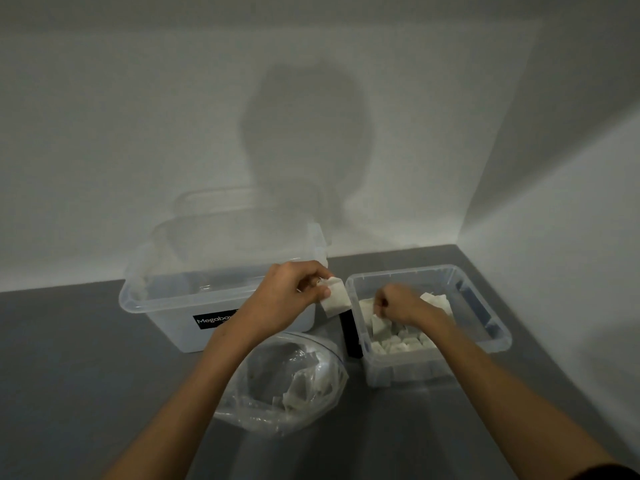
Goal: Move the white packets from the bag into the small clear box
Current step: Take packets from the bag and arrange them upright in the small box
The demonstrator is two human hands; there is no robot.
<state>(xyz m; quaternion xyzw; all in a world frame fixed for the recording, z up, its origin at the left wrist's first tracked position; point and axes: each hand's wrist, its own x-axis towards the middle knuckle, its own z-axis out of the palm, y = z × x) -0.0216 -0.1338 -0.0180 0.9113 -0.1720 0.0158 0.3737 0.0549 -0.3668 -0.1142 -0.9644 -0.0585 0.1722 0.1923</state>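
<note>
- Two clear plastic boxes stand side by side on a grey table [86,358], at the middle of the frame, against a pale wall [138,133].
- Large clear box [173,282], centre left: a black label [213,321] on its front wall has white lettering that reads "Megabo", and the forearm hides the rest.
- Small clear box [408,370], centre right: stacked packets [398,341] fill its near half in rows.
- Black object [350,336], upright in the gap between the two boxes; I cannot tell what it is.
- Bag [242,407], clear plastic, lower centre, mouth open upward, just in front of both boxes; loose packets [298,389] remain inside it.
- Left hand [287,294]: thumb and fingers pinch one white packet [335,296], which is held in the air above the gap, beside the small box's left rim.
- Right hand [398,304]: inside the small box with fingers curled over the stacked packets; it is blurred, and I cannot tell whether it grips one.
</note>
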